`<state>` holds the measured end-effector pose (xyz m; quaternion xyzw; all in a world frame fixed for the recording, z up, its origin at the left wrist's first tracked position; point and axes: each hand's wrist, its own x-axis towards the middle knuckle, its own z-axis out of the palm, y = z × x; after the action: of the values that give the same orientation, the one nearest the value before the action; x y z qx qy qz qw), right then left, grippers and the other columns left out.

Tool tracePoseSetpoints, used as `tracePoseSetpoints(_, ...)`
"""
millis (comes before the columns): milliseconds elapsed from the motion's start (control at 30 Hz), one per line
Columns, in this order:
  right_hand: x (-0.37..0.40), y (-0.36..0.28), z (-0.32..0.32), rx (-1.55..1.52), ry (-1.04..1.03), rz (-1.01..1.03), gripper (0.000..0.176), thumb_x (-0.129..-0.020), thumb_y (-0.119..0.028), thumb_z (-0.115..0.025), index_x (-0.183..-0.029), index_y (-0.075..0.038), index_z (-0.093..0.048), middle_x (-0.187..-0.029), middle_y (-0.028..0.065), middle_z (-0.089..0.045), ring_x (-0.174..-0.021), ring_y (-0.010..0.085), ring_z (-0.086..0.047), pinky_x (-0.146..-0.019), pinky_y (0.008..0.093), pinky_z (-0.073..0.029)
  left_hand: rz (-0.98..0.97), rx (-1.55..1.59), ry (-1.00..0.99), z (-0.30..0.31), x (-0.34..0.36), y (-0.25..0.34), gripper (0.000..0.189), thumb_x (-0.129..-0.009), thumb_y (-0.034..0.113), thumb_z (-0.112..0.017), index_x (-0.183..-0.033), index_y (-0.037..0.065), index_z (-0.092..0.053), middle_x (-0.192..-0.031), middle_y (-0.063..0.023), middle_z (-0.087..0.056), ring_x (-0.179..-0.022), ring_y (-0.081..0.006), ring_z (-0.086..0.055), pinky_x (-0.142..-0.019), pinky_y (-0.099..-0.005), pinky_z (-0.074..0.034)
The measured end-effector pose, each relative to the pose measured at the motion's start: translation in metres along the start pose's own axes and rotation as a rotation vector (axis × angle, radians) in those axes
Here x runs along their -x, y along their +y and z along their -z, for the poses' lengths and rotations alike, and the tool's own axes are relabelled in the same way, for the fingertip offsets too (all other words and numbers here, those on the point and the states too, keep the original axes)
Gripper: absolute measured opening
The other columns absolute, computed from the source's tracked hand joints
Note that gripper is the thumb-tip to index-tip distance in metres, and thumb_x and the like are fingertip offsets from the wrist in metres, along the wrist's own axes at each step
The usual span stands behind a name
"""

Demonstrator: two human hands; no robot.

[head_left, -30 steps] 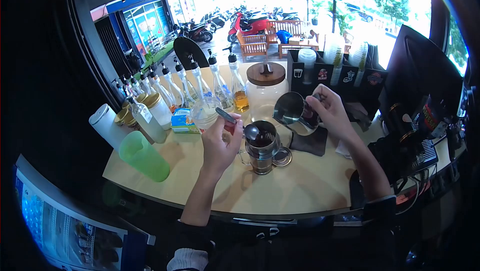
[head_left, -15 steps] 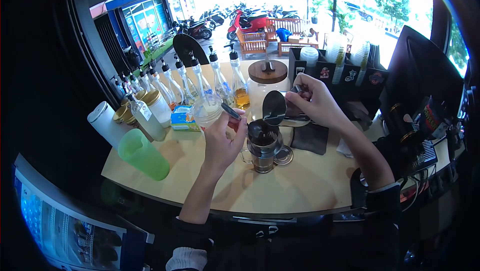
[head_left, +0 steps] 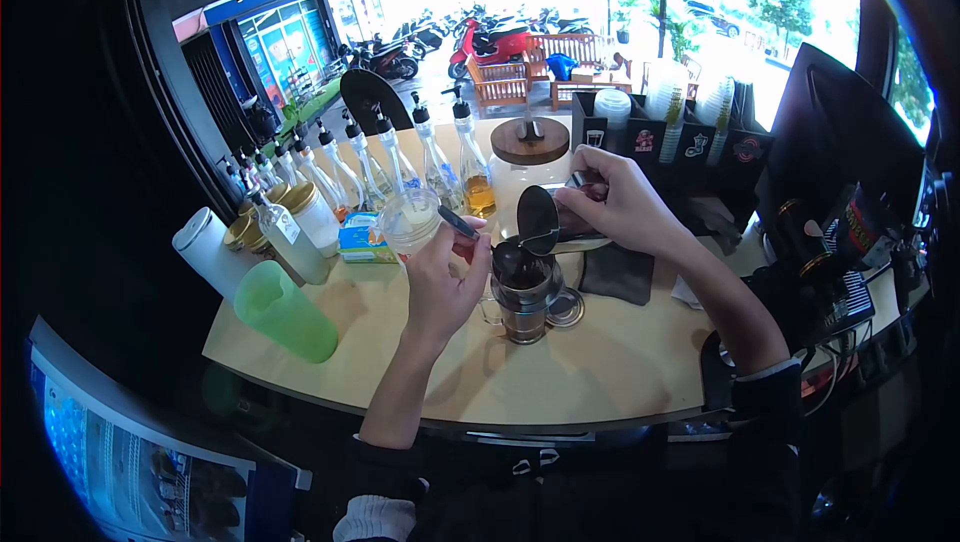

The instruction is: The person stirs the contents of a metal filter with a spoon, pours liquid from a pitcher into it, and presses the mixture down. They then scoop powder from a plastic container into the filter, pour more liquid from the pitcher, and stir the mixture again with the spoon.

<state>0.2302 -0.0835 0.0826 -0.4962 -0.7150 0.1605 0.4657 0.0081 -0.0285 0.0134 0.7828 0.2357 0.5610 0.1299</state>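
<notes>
My left hand (head_left: 447, 277) is closed on a slim dark handle (head_left: 459, 223) that sticks up to the left; its other end is hidden by the fingers. Thumb and fingers of my right hand (head_left: 622, 204) pinch a dark object with a black oval face (head_left: 538, 220), tilted just above a glass mug (head_left: 524, 317). I cannot make out exactly what that object is. Something black sits in the mug's mouth, and brownish contents show lower down. The mug stands upright on the counter, its clear handle to the left. A round metallic lid (head_left: 566, 307) lies beside it.
Behind the hands stand a wood-lidded jar (head_left: 530, 182) and several pump bottles (head_left: 440, 167). A clear plastic cup (head_left: 408, 227) and a green tumbler (head_left: 287, 312) are on the left. A dark cloth (head_left: 616, 275) lies right, before the black cup holder (head_left: 690, 142).
My right hand and the dark object have shifted slightly left and down, with the oval face lower over the mug. The camera view has moved a little. My left hand keeps its grip.
</notes>
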Motion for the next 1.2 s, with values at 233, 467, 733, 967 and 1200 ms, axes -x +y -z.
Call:
tracePoseSetpoints(233,-0.001,-0.008,0.001,0.09,-0.041,0.002,0.022,-0.088,-0.009,-0.064,-0.084,0.007,-0.048,-0.076,0.0106,-0.062,-0.078,0.0104,-0.066,-0.063,0.026,-0.052,-0.002,-0.007,-0.003,-0.001,0.0,-0.002,0.015,-0.086,0.005,-0.064,-0.1,0.001,-0.06,-0.071,-0.0068,-0.066,-0.062,-0.0148,-0.066,-0.058,-0.0277,-0.049)
tracePoseSetpoints(467,-0.004,-0.007,-0.001,0.034,-0.012,-0.006,0.025,-0.087,-0.011,-0.065,-0.081,0.006,-0.048,-0.07,0.0111,-0.061,-0.075,0.0099,-0.066,-0.061,0.0276,-0.051,-0.012,-0.015,-0.001,-0.001,-0.001,-0.003,0.015,-0.086,0.004,-0.065,-0.1,0.002,-0.06,-0.071,-0.0069,-0.065,-0.063,-0.0148,-0.066,-0.058,-0.0277,-0.05)
tracePoseSetpoints(733,-0.007,-0.003,-0.004,0.097,-0.012,0.02,0.026,-0.086,-0.013,-0.067,-0.082,0.006,-0.049,-0.067,0.013,-0.06,-0.066,0.0101,-0.061,-0.058,0.0298,-0.048,0.002,-0.012,-0.013,-0.002,-0.003,-0.005,0.014,-0.086,0.004,-0.064,-0.099,0.001,-0.06,-0.071,-0.0071,-0.065,-0.063,-0.0151,-0.066,-0.058,-0.028,-0.049)
tracePoseSetpoints(967,-0.007,-0.007,-0.007,0.061,-0.032,0.035,0.024,-0.09,-0.012,-0.065,-0.083,0.001,-0.046,-0.066,-0.003,-0.046,-0.067,-0.0008,-0.047,-0.051,0.0195,-0.037,0.001,-0.029,-0.019,-0.002,-0.005,-0.005,0.013,-0.085,0.002,-0.063,-0.098,0.0,-0.061,-0.069,-0.0078,-0.065,-0.061,-0.0155,-0.066,-0.058,-0.0284,-0.05)
tracePoseSetpoints(1200,-0.008,-0.01,-0.008,0.089,-0.007,0.033,0.024,-0.089,-0.011,-0.066,-0.082,0.0,-0.045,-0.064,-0.0029,-0.047,-0.063,-0.0007,-0.045,-0.05,0.0202,-0.036,-0.003,-0.027,-0.017,0.001,-0.004,-0.004,0.014,-0.084,0.002,-0.063,-0.098,0.0,-0.061,-0.069,-0.0075,-0.065,-0.061,-0.016,-0.066,-0.058,-0.0285,-0.05)
